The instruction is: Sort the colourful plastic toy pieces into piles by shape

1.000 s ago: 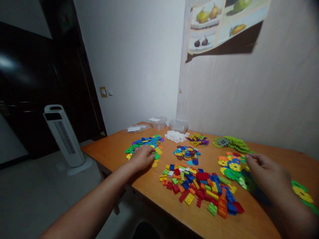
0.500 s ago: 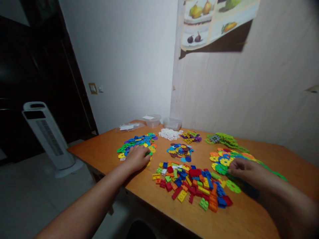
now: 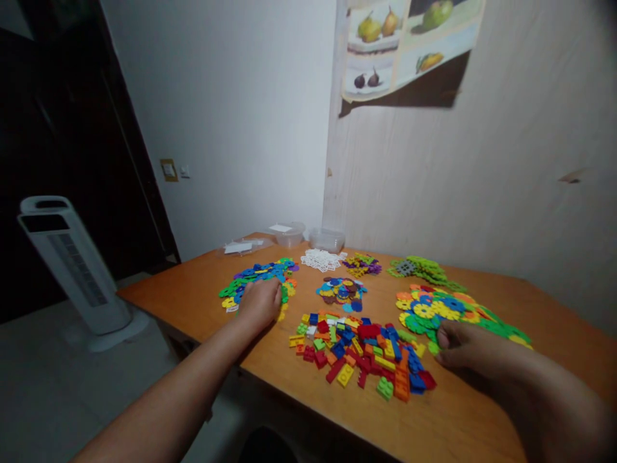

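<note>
Covering the far-left pile of flat pieces (image 3: 250, 278) with the left hand (image 3: 260, 302), curled over, grip impossible to tell. Pinching narrow at the near edge of the notched discs (image 3: 434, 308), right side, with the right hand (image 3: 465, 347). Probably handling light, stiff, slick plastic; best taking rims. Leaving bricks (image 3: 361, 350) between, on the counter (image 3: 193, 296).

A white tower fan (image 3: 67, 270) stands on the floor at left; clear plastic tubs (image 3: 328, 239) sit at the orange wooden table's (image 3: 193, 302) far edge.
</note>
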Motion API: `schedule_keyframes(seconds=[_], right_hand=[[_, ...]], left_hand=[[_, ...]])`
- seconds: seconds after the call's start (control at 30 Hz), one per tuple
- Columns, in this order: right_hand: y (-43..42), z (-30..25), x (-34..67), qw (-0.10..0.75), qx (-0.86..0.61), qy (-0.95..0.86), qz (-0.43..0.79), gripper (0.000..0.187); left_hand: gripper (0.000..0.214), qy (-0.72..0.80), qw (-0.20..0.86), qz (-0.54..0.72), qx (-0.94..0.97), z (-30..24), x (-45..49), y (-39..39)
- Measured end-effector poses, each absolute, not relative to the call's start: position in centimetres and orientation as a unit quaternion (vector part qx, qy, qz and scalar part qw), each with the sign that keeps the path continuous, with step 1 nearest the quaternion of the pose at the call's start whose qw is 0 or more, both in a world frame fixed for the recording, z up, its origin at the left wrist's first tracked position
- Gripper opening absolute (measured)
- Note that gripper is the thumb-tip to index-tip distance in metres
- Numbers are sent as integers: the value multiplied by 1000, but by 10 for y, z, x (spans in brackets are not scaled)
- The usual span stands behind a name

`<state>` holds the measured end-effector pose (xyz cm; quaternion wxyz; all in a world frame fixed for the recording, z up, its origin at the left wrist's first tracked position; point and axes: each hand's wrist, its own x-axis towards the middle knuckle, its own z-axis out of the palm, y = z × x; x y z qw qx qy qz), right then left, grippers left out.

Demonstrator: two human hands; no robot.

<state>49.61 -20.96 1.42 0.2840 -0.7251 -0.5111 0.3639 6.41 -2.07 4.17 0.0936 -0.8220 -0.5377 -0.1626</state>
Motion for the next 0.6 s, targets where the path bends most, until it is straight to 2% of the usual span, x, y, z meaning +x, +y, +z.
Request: schedule_keyframes(seconds=[0.1,0.2,0.37,0.47,0.6], right_hand=[[-208,15,503,283,-733,-506,355,31],[-209,17,505,295,-729,-517,339,31],[-207,35,485,402,-695,-542,246,47],[-206,56,452,448,-681,-539,215,54],[-208,83,390,399,-632,-630,212,50]], left_hand=[[31,-545,68,-206,-810,42,65,-22],[28,-523,-1,-281,-805,42,68,-25],[26,-444,-178,-430,-765,42,83,-40],[25,-391,-253,-469,-751,43,97,-60],[28,-320,-313,-440,-778,49,116,-97]])
